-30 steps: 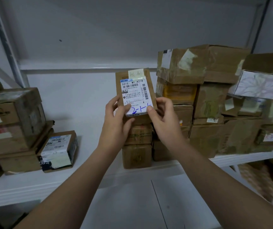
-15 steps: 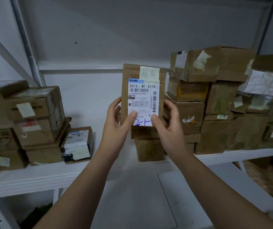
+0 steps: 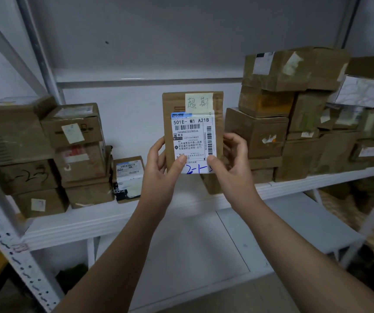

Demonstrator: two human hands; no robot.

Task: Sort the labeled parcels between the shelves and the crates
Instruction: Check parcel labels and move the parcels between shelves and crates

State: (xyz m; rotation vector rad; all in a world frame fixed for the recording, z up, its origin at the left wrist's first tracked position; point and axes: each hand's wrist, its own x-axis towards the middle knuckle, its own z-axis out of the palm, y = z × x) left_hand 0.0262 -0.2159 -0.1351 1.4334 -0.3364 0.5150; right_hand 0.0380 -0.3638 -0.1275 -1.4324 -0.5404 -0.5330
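Both hands, left hand and right hand, gripped an upright labeled parcel before the shelf.

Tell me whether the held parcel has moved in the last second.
Yes. The parcel has dropped: its top edge was level with the top box of the right-hand stack and now sits just below that box's underside, though the camera shifted too.
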